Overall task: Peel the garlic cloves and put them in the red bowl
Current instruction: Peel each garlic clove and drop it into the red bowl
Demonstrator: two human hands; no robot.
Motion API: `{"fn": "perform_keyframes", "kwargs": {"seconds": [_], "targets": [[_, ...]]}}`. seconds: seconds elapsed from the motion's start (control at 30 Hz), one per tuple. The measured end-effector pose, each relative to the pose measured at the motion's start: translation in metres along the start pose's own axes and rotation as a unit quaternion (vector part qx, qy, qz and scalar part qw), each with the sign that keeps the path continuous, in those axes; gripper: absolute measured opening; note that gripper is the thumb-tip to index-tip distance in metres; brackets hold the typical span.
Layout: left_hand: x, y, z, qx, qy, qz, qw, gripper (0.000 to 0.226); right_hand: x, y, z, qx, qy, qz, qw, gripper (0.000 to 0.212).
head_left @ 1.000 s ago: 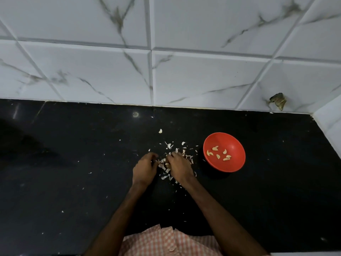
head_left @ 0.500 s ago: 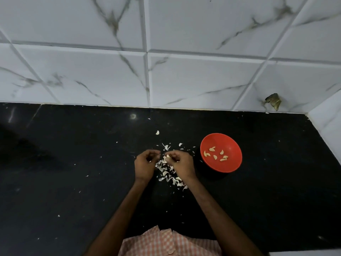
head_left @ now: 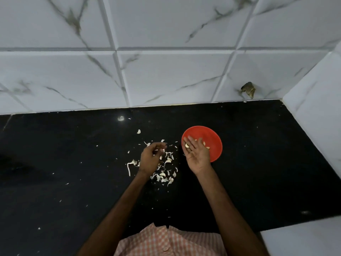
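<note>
The red bowl [head_left: 215, 145] sits on the black counter [head_left: 73, 163], right of centre. My right hand [head_left: 198, 154] hovers palm-up over the bowl's left half with its fingers straight. A peeled garlic clove [head_left: 187, 145] lies at the edge of those fingers. My hand hides most of the peeled cloves [head_left: 208, 147] in the bowl. My left hand [head_left: 151, 157] hangs over the pile of garlic skins [head_left: 166, 174] with fingers loosely curled, and I see nothing held in it.
Loose bits of skin are scattered over the counter around the pile, with one strip [head_left: 128, 168] to its left. The marbled tile wall [head_left: 166, 80] runs along the back and a side wall [head_left: 317, 126] closes the right. A small brown object [head_left: 248, 89] sticks to the back wall.
My hands were together over the skins, working on a clove. The right hand has since swung right over the bowl and opened palm-up, while the left hand stayed above the pile.
</note>
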State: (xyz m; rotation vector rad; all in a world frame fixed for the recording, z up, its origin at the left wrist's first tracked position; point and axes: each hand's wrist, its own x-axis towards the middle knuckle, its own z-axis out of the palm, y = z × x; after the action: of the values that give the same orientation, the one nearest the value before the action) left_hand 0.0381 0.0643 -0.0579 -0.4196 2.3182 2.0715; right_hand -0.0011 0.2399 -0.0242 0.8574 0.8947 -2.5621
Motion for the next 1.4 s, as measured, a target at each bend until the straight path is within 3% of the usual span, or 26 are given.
{"fn": "perform_keyframes", "kwargs": {"seconds": [0.2,0.3,0.37,0.43,0.47,0.53,0.57,0.63,0.7,0.77,0.9,0.97,1.17,1.3,1.4], "targets": [[-0.004,-0.005,0.020,-0.029,-0.011,-0.028,0.999,0.030,0.000,-0.013,-0.005,0.033,0.051,0.003,0.998,0.066],[-0.006,-0.005,0.017,-0.008,0.008,-0.021,1.000,0.027,0.000,-0.017,-0.007,-0.011,0.048,-0.010,0.999,0.066],[-0.007,-0.010,0.005,0.089,0.026,0.009,0.996,0.020,0.001,-0.017,-0.007,-0.082,0.041,-0.030,0.995,0.058],[-0.009,-0.021,-0.011,0.248,0.021,0.036,0.968,0.012,-0.001,-0.012,-0.009,-0.206,0.048,-0.090,0.973,0.049],[-0.012,-0.026,-0.017,0.324,0.006,0.035,0.945,0.012,-0.004,-0.009,-0.012,-0.302,0.041,-0.152,0.940,0.041],[-0.022,-0.035,-0.023,0.411,-0.039,0.022,0.910,0.020,-0.010,0.001,-0.021,-0.497,-0.033,-0.268,0.824,0.023],[-0.027,-0.040,-0.023,0.431,-0.062,0.014,0.900,0.027,-0.010,0.011,-0.026,-0.577,-0.079,-0.281,0.763,0.018],[-0.035,-0.046,-0.020,0.449,-0.098,0.005,0.888,0.035,-0.008,0.032,-0.035,-0.699,-0.141,-0.242,0.658,0.015],[-0.040,-0.053,-0.018,0.433,-0.092,0.018,0.896,0.025,-0.003,0.051,-0.043,-0.784,-0.173,-0.188,0.565,0.025],[-0.043,-0.056,-0.021,0.407,-0.069,0.016,0.911,0.011,0.001,0.068,-0.049,-0.829,-0.185,-0.156,0.504,0.033],[-0.045,-0.056,-0.023,0.403,-0.058,0.014,0.913,0.008,0.002,0.077,-0.053,-0.843,-0.171,-0.210,0.464,0.018],[-0.045,-0.055,-0.024,0.424,-0.057,0.019,0.903,0.012,0.001,0.078,-0.052,-0.842,-0.162,-0.234,0.459,0.014],[-0.045,-0.045,-0.028,0.433,-0.039,0.027,0.900,0.037,-0.003,0.078,-0.051,-0.812,-0.126,-0.268,0.503,0.006],[-0.045,-0.039,-0.031,0.247,-0.050,0.058,0.966,0.046,-0.006,0.084,-0.041,-0.722,-0.079,-0.265,0.634,0.011],[-0.041,-0.021,-0.031,0.135,-0.044,0.096,0.985,0.050,-0.010,0.089,-0.015,-0.620,-0.063,-0.218,0.751,0.012]]}}
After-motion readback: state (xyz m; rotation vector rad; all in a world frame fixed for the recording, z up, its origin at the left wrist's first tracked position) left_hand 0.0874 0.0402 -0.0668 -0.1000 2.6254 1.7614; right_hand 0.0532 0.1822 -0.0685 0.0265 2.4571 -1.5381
